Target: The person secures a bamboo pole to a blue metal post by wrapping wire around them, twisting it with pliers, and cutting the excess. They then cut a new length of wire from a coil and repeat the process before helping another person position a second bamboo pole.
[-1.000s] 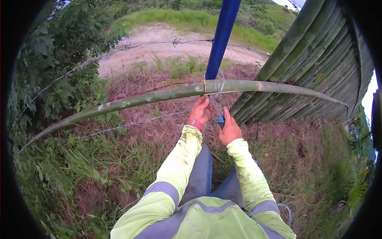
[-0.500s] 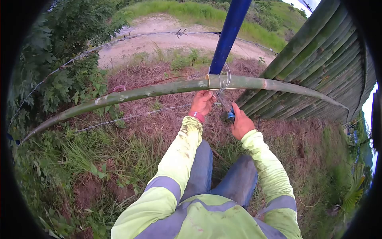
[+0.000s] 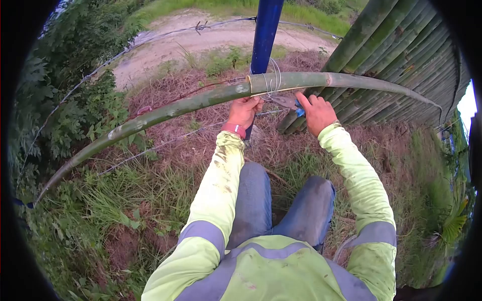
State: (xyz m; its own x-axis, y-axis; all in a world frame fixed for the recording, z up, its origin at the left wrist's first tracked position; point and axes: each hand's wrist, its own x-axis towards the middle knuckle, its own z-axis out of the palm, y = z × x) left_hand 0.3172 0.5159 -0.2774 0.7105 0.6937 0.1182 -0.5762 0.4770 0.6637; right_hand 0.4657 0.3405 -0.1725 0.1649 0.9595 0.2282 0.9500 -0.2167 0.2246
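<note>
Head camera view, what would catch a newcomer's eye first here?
First the long green bamboo pole arcing across the middle, bound with wire loops to the blue post at top centre. Just below it, the left hand grips beneath the pole, and the right hand holds blue-handled pliers at the wire. A bamboo fence fills the upper right.

bamboo rail [image 3: 201,100]: long green split pole w/ pale scuffs, lies horizontal across the blue post [image 3: 265,30], bowed down to the left.
tie wire [image 3: 273,80]: thin grey loops, wrapped round rail + post at the crossing; loose ends hang just below.
pliers [image 3: 290,104]: blue-handled, metal nose points left at the wire ends, just under the rail, held in right hand [image 3: 317,114].
left hand [image 3: 244,111]: closed, touching rail's underside beside the wire.
</note>
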